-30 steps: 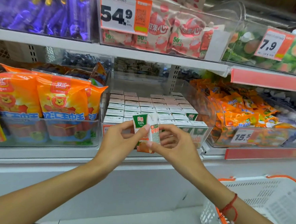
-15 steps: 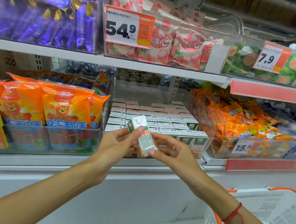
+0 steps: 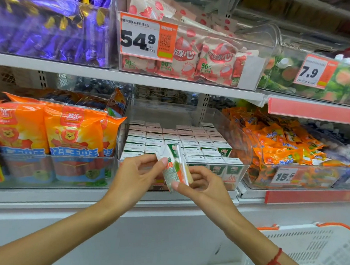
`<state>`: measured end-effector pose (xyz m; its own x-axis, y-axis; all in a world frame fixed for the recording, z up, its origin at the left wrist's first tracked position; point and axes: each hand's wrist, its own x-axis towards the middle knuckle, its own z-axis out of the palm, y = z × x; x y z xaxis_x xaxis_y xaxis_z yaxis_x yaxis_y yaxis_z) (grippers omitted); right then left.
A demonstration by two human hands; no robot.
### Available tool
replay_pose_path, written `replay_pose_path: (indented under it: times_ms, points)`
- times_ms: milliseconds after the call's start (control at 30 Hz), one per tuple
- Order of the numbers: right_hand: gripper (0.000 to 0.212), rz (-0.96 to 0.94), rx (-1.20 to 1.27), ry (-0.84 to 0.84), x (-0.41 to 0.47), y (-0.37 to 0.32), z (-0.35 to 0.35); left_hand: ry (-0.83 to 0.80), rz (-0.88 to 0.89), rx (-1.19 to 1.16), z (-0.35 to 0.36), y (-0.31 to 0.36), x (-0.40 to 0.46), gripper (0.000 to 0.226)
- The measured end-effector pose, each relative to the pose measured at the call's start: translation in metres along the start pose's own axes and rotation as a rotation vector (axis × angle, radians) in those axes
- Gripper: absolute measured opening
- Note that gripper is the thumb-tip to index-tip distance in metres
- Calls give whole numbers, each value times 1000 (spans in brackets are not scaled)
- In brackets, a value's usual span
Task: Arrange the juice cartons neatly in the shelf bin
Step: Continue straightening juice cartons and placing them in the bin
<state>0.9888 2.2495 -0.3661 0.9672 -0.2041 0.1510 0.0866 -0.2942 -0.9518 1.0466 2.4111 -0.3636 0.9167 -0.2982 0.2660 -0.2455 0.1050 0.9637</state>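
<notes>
In the head view the left hand (image 3: 134, 175) and the right hand (image 3: 204, 186) both pinch one tilted juice carton (image 3: 174, 169) with curled fingers, just in front of the clear shelf bin (image 3: 245, 149), where the other cartons (image 3: 181, 141) stand in rows inside, and a white basket (image 3: 317, 252) is below right of the bin

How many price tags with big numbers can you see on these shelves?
3. The 54.9 tag is on the upper middle bin, the 7.9 tag on the upper right bin, and the 15.5 tag on the lower right bin. Others may be hidden or blurred.
</notes>
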Motion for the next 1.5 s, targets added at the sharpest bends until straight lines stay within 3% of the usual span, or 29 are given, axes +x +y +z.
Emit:
replay_pose_path:
  times_ms: [100, 200, 333, 500, 633, 733, 867, 1067, 1200, 1367, 1433, 1500]
  points:
    - [44, -100, -135, 103, -1, 3, 3, -9, -6, 18, 5, -4, -3, 12]
    - [48, -142, -236, 75, -1, 5, 3, -41, -38, -38, 5, -3, -3, 16]
    - [42, 47, -34, -133, 4, -1, -7, -116, -95, -31, -3, 3, 2, 12]
    - [28, 79, 91, -227, 4, -3, -12, -173, -132, -34, -5, 4, 2, 19]
    - [31, 49, 109, -133, 2, -4, -9, -132, -161, -72, -4, 0, 3, 24]
    - [17, -39, 68, -17, 1, -7, -8, -29, -158, -75, -1, -3, 1, 26]
    - [27, -142, -49, 151, -3, -9, -4, 94, -68, -24, 3, -7, -2, 26]
    - [39, -362, -398, 300, -9, -8, 6, -59, 40, -78, 13, 2, -9, 19]
    - [39, -361, -348, 186, -10, -7, 7, 63, 104, 71, 7, 4, -9, 42]
    - [37, -173, 68, -139, -5, -10, -6, -6, 253, 280, -8, 6, -6, 60]
    - [46, -110, 189, -168, -2, -13, -13, -25, 293, 326, -13, 6, -4, 64]
    - [36, -118, 206, -139, -2, -16, -15, -54, 385, 442, -16, 7, -3, 62]
